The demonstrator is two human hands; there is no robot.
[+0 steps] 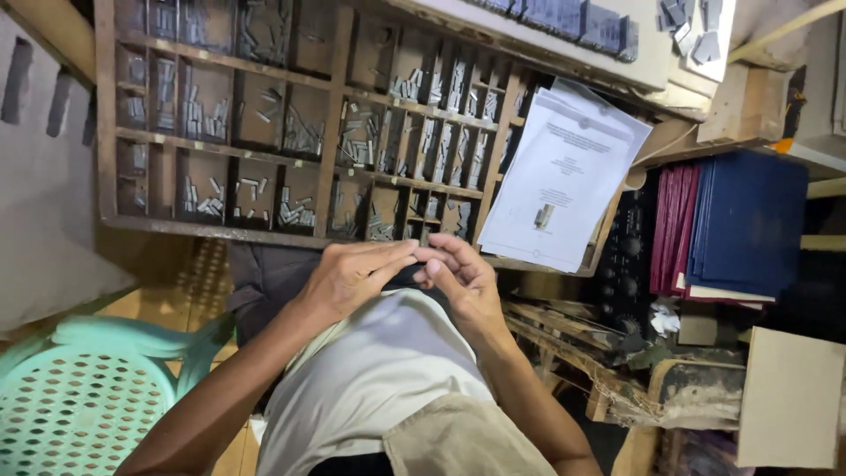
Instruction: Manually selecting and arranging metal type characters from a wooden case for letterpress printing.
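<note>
My left hand [352,275] and my right hand [460,278] meet at the fingertips just below the front edge of a wooden type case [330,159]. Together they pinch something small and dark between them; I cannot make out what it is. The case is split into many small compartments that hold several grey metal type pieces [361,141]. A white printed sheet [564,172] lies on the case's right side, with a small metal piece [544,215] resting on it.
A teal perforated plastic chair [79,397] stands at the lower left. Maroon and blue books [731,225] are stacked at the right above wooden clutter and a cardboard box [789,397]. More metal type [582,22] sits on a tray at the top.
</note>
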